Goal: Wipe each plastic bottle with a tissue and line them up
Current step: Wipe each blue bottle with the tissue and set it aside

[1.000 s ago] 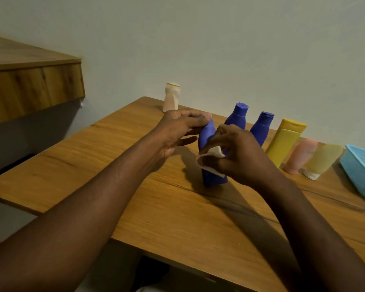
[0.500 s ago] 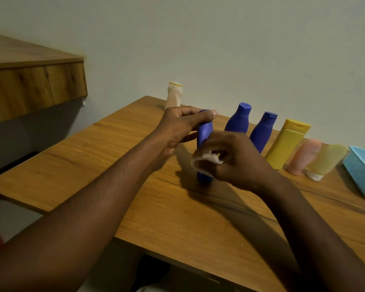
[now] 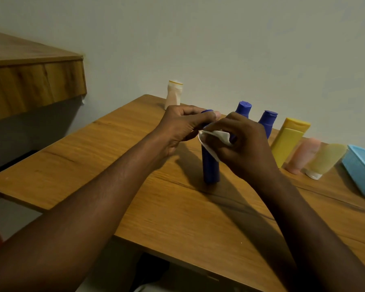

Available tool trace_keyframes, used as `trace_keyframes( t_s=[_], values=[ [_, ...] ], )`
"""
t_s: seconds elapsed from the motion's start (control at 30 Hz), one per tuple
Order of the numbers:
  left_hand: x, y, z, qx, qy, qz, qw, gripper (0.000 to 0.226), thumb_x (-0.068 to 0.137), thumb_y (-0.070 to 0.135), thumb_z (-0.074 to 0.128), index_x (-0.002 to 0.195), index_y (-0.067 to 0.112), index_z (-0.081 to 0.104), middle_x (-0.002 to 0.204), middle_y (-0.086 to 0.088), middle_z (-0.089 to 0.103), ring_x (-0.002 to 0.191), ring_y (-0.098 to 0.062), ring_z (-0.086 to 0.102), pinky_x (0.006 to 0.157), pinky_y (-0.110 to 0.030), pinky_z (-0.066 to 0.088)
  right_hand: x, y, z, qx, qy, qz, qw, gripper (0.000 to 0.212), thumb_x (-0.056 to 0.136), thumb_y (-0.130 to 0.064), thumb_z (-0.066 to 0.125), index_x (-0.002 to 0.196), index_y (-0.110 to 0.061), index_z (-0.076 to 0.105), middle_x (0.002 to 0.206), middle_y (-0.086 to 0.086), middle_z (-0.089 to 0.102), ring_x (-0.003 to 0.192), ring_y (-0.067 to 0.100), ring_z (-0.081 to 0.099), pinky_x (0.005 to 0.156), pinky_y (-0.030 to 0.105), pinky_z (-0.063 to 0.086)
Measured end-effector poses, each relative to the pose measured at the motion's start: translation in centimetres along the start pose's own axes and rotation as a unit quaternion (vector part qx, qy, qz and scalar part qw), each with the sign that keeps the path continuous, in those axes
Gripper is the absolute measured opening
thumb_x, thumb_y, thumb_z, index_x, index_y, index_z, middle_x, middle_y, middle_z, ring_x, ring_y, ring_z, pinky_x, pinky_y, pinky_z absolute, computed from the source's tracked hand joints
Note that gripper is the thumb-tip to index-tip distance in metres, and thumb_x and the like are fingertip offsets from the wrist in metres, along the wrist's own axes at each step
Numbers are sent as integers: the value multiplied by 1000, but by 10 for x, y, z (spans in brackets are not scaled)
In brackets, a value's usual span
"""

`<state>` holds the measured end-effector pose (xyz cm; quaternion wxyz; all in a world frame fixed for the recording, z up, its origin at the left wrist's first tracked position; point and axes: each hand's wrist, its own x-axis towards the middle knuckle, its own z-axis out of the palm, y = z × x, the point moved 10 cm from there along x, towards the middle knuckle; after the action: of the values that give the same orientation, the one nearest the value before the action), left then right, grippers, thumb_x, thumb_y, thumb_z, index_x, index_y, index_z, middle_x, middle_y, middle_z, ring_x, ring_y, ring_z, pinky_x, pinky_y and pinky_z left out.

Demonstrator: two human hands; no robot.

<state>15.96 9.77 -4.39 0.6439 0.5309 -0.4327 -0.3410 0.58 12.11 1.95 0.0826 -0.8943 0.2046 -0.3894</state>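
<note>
Tissue [image 3: 216, 137] crumpled in right hand [image 3: 247, 148]; left hand [image 3: 181, 129] grips smooth blue bottle [image 3: 210, 165]

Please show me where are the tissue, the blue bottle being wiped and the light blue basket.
tissue [image 3: 216, 135], head view, on its white fold.
blue bottle being wiped [image 3: 210, 168], head view, on its lower body.
light blue basket [image 3: 358, 175], head view, on its outer side wall.

Your left hand [image 3: 183, 131] pinches the top of the blue plastic bottle [image 3: 210, 167]; your right hand [image 3: 247, 150], fingers curled, holds a white tissue [image 3: 216, 136] against it.
</note>
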Motion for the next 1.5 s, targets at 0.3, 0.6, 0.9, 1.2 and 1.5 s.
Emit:
trace_keyframes(
  t_s=[0.3,0.6,0.9,1.2,1.5],
  values=[
    [-1,-3,0,-19,5,-6,1000,29,81,31,88,103,13,82,96,-4,79,94,-18,71,93,-39,59,-18,15,42,106,-292,45,949,15,79,-20,82,91,-26,75,91,-15,73,92,2,67,84,20,52],
    [-3,-4,10,-82,-60,-29,994,37,83,28,84,116,13,76,105,0,79,97,-13,74,90,-35,60,-4,46,-4,85,16,101,991,13,89,-22,73,101,-20,69,99,-9,68,92,7,64,75,26,55],
    [-8,9,19,-57,-97,9,994,37,82,34,79,116,19,77,112,2,78,108,-12,73,95,-36,57,-4,25,-27,80,128,33,988,20,90,-12,69,110,-15,66,109,-4,65,101,13,62,80,28,54],
    [-9,11,23,-66,-116,19,991,35,87,28,76,120,17,75,114,3,77,108,-11,72,94,-40,60,-8,67,-7,128,72,156,977,12,93,-10,63,101,-16,67,96,-4,69,90,12,67,77,38,61],
    [-10,14,22,-63,-115,28,991,42,79,32,79,118,18,77,118,-1,77,118,-18,69,102,-48,57,-7,25,-26,125,134,47,982,16,90,-16,67,106,-16,65,101,-3,67,96,12,64,77,22,54]
  ],
)
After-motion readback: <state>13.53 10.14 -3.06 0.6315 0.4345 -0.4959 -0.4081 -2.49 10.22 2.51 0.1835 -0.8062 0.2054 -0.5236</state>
